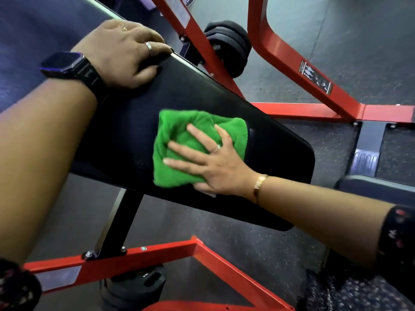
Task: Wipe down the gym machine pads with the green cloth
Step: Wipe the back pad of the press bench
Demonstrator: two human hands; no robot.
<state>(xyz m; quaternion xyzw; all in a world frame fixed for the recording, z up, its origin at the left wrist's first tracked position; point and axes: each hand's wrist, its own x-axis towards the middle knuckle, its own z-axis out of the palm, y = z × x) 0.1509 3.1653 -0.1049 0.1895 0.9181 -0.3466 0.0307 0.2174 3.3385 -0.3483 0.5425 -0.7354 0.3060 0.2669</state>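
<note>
A black padded bench pad [265, 176] slants across the middle of the view on a red machine frame. The folded green cloth [179, 140] lies flat on the pad. My right hand [211, 160] presses on the cloth with fingers spread, thumb tucked at the cloth's lower edge. My left hand [125, 52], with a ring and a black watch on the wrist, rests on the pad's upper end with its fingers curled over the far edge.
Red steel frame beams [298, 70] run behind and below the pad. Black weight plates [226, 46] hang on a peg at the back; another plate [139, 286] sits low in front. A second dark pad [377, 187] shows at the right. Grey speckled rubber floor surrounds the machine.
</note>
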